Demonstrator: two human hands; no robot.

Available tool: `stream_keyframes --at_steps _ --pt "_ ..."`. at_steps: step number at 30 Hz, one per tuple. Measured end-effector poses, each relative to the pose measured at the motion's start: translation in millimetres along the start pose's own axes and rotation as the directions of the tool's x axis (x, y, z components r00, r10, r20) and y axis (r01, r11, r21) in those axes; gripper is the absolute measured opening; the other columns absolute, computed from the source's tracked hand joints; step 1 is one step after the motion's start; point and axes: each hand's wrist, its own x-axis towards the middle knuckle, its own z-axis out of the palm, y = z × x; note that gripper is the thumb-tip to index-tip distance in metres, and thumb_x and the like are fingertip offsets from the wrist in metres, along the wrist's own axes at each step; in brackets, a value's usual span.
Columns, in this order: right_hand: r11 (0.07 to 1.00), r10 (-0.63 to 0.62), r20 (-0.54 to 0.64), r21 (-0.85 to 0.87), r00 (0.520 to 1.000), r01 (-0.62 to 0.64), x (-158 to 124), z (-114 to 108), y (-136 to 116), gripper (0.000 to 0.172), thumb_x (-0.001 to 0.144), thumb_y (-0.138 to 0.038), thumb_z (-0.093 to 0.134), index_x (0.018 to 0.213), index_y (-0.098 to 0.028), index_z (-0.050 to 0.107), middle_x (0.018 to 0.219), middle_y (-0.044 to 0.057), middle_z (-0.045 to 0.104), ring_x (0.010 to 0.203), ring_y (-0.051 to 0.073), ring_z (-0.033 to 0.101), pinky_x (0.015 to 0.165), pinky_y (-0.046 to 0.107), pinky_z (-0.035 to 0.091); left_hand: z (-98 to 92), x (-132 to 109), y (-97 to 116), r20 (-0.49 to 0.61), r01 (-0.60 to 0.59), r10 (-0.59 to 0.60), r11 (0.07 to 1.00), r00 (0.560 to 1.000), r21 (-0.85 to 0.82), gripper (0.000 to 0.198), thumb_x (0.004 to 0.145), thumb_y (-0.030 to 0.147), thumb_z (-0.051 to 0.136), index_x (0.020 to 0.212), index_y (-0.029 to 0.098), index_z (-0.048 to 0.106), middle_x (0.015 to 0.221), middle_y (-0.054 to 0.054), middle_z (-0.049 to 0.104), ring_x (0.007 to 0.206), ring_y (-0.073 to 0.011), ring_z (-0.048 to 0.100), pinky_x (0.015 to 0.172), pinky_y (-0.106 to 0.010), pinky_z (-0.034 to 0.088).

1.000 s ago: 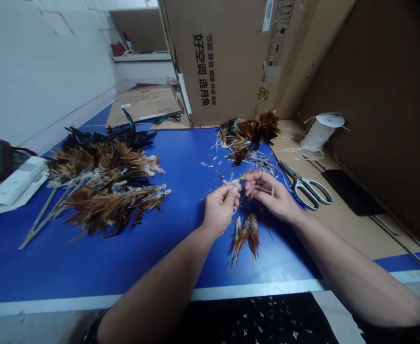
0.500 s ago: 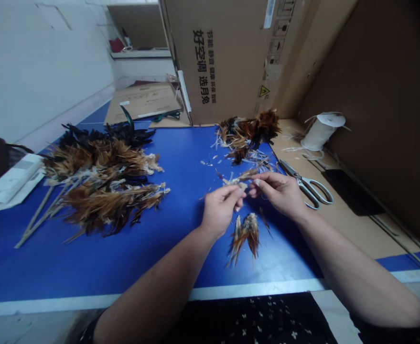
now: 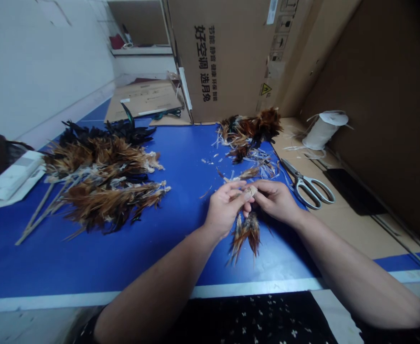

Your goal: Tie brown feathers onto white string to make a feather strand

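Observation:
Close together above the blue table [image 3: 174,258], both hands work on a small pale, fluffy feather piece [image 3: 252,191]. My left hand [image 3: 224,205] is closed on it, thumb against fingers. My right hand [image 3: 277,200] pinches it from the other side, its fingertips partly hidden. Just below my hands lies a little tuft of brown feathers [image 3: 247,236] with grey, downy tops. Beyond my fingers, more loose feathers [image 3: 249,173] and stripped pale quills [image 3: 267,165] are scattered.
A big heap of brown and black feathers [image 3: 102,162] lies at left, with thin sticks [image 3: 37,220] beside it. At right are scissors [image 3: 308,186], a white ribbon spool [image 3: 322,131] and a dark flat object [image 3: 355,191]. A feather pile [image 3: 253,126] sits before the cardboard box [image 3: 231,62].
My right hand has moved left and closed in against my left hand. The pale feather piece now sits between both hands' fingertips. The view has shifted slightly.

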Motion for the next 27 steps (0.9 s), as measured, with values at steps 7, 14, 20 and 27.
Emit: stream_keyframes --at_steps 7,14,20,27 --pt "0.994 -0.099 0.071 -0.038 0.993 0.102 1.1 -5.6 -2.4 0.029 0.103 -0.027 0.053 0.081 -0.018 0.069 0.076 0.003 0.066 0.071 0.014 0.062 0.073 0.026 0.05 -2.9 2.9 -4.6 -0.04 -0.029 0.028 1.0 0.999 -0.012 0.042 0.073 0.033 0.089 0.105 0.013 0.071 0.075 -0.005 0.074 0.053 -0.01 0.06 0.048 -0.022 0.047" --pt "0.979 -0.191 0.082 -0.059 0.978 0.196 1.0 -6.4 1.4 0.022 0.102 -0.018 0.052 0.086 -0.017 0.069 0.081 0.005 0.068 0.075 0.015 0.063 0.075 0.026 0.051 -4.6 6.2 -6.0 -0.097 -0.056 0.054 0.998 0.994 -0.011 0.035 0.069 0.029 0.09 0.093 0.012 0.072 0.073 -0.005 0.074 0.052 -0.0105 0.061 0.047 -0.022 0.046" --pt "0.972 -0.202 0.112 -0.095 0.973 0.213 0.6 -7.0 5.6 0.024 0.101 -0.016 0.052 0.083 -0.017 0.068 0.079 0.005 0.066 0.074 0.015 0.063 0.072 0.026 0.051 -8.8 6.7 -8.7 -0.055 -0.01 0.011 1.0 0.998 0.023 0.045 0.071 0.031 0.089 0.109 0.012 0.074 0.072 -0.006 0.074 0.053 -0.0107 0.061 0.048 -0.022 0.048" --pt "0.974 -0.17 0.103 -0.135 0.98 0.183 1.1 -5.4 7.5 0.023 0.102 -0.018 0.052 0.087 -0.017 0.069 0.085 0.006 0.07 0.077 0.015 0.065 0.075 0.026 0.052 -5.8 5.4 -7.9 -0.108 -0.058 0.062 0.998 0.992 0.039 0.029 0.072 0.027 0.088 0.091 0.012 0.073 0.073 -0.005 0.074 0.053 -0.0104 0.061 0.048 -0.023 0.049"
